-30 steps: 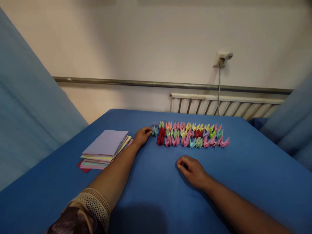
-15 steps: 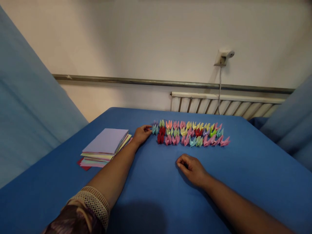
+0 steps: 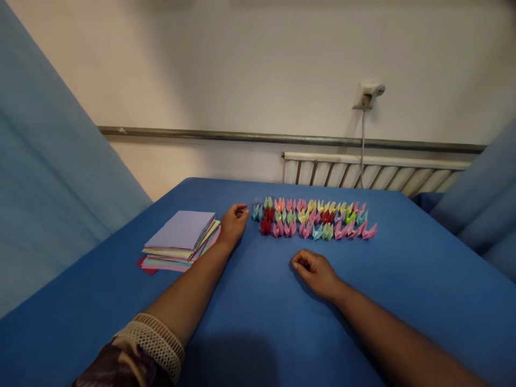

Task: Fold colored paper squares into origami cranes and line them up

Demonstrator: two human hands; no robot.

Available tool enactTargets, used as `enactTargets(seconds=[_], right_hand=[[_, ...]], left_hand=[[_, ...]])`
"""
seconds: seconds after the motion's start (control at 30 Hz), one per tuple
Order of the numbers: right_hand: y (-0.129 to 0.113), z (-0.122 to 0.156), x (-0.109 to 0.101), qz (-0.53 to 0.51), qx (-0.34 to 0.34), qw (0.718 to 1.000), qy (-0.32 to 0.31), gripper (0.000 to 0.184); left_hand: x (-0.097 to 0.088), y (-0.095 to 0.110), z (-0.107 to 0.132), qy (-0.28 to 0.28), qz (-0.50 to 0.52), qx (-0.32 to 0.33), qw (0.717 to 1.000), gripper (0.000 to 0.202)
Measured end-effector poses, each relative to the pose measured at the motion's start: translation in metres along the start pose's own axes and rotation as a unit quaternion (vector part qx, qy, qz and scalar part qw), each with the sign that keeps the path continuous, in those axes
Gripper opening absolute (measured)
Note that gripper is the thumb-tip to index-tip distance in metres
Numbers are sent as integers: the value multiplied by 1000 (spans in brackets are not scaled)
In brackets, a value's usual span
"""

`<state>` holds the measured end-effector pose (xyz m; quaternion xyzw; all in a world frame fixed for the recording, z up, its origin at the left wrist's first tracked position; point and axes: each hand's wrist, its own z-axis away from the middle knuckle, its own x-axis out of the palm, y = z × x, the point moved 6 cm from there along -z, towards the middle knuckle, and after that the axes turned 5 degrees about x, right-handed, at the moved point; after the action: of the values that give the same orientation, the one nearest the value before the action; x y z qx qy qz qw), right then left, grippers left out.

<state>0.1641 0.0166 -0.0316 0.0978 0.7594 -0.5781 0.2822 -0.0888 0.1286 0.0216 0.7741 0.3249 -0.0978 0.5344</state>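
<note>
Folded paper cranes [image 3: 302, 216] in many colours stand in three close rows on the blue tabletop [image 3: 250, 301]. My left hand [image 3: 235, 223] is just left of the rows, beside a light blue crane [image 3: 257, 212]. A small gap parts its fingertips from that crane; thumb and forefinger are apart with nothing between them. Nearer to me, in front of the cranes, my right hand [image 3: 316, 271] rests on the table. Its fingers are curled into a loose fist, and I see nothing inside.
To the left of my left forearm lies a stack of coloured paper squares [image 3: 181, 231], lilac on top, with a red sheet [image 3: 147, 265] sticking out below. Behind the table are a wall pipe [image 3: 242, 136], a radiator [image 3: 363, 161] and a socket with a cord [image 3: 365, 98]. Blue curtains [image 3: 52, 161] hang at both sides.
My left hand has drawn back slightly from the light blue crane and its fingers have lifted off. My right hand stays in about the same place. The view has shifted a little.
</note>
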Motion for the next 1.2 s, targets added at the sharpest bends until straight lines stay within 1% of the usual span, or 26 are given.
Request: enactTargets(seconds=[0.07, 0.1, 0.17, 0.2, 0.23, 0.27, 0.3, 0.33, 0.37, 0.4, 0.47, 0.57, 0.67, 0.8, 1.0, 1.2], right_hand=[[4, 0, 1, -9, 3, 1000, 2, 8], [6, 0, 2, -11, 3, 1000, 0, 8], [7, 0, 2, -11, 1, 1000, -2, 8], [7, 0, 2, -8, -1, 1000, -3, 8], [6, 0, 2, -4, -2, 1000, -2, 8], [4, 0, 1, 2, -3, 1000, -1, 8], [2, 0, 0, 10, -7, 1000, -4, 8], [-1, 0, -1, 21, -9, 1000, -2, 8], [-3, 1, -2, 29, -11, 999, -7, 9], [-5, 0, -3, 35, -10, 999, -6, 9], [-7, 0, -4, 43, -13, 999, -4, 9], [-8, -1, -6, 49, -25, 999, -1, 9], [-6, -1, -6, 56, -26, 998, 1, 9], [-7, -2, -6, 57, -21, 998, -4, 9], [-11, -2, -7, 48, -20, 999, -4, 9], [-10, -2, -7, 45, -22, 999, 0, 8]], left_hand=[[-9, 9, 9, -5, -5, 3, 1000, 37], [-17, 12, 13, -7, -13, 7, 1000, 36], [-41, 14, 19, -13, -46, 18, 999, 33], [-55, 16, 22, -19, -115, 46, 992, 34], [-71, 16, 24, -12, -194, 65, 979, 35], [-87, 13, 25, -3, -272, 68, 960, 39], [-103, 8, 27, 10, -340, 53, 939, 44], [-114, 0, 27, 0, -388, 27, 921, 49], [-121, -9, 28, -37, -419, -3, 907, 51], [-125, -18, 28, -77, -435, -37, 896, 49], [-128, -28, 27, -115, -439, -67, 889, 44], [-129, -32, 23, -121, -467, -93, 871, 40], [-130, -29, 19, -129, -497, -110, 851, 40], [-134, -26, 16, -127, -506, -119, 845, 38], [-138, -30, 13, -117, -486, -135, 856, 31], [-142, -35, 13, -97, -410, -173, 890, 28]])
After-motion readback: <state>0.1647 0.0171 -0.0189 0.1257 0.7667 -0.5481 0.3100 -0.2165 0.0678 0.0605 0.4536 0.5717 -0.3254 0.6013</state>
